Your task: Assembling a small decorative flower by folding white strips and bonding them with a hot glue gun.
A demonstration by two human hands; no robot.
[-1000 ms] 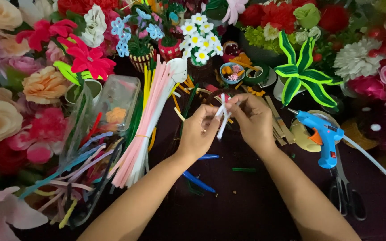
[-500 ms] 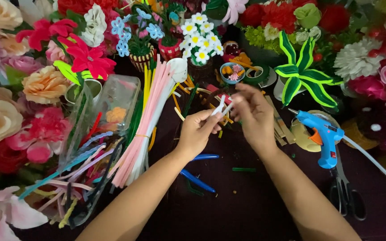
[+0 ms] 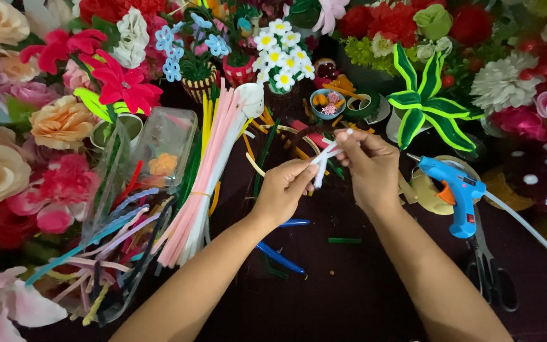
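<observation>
Both my hands meet over the middle of a dark table (image 3: 349, 291). My left hand (image 3: 284, 188) pinches the lower end of a bent white pipe cleaner (image 3: 324, 158). My right hand (image 3: 367, 166) grips its upper end between thumb and fingertips. The white piece is folded into short loops and held a little above the table. A bundle of pink, white and yellow pipe cleaners (image 3: 205, 174) lies just left of my left hand.
A blue glue gun (image 3: 456, 190) stands to the right, with black scissors (image 3: 490, 272) below it. Blue pliers handles (image 3: 283, 253) lie under my left forearm. Clear bags of coloured pipe cleaners (image 3: 118, 234) sit at left. Artificial flowers ring the table, including a green striped plant (image 3: 427, 107).
My hands have shifted the white pipe cleaner slightly up and to the right, and its loops have been bent closer together. Nothing else on the table has moved.
</observation>
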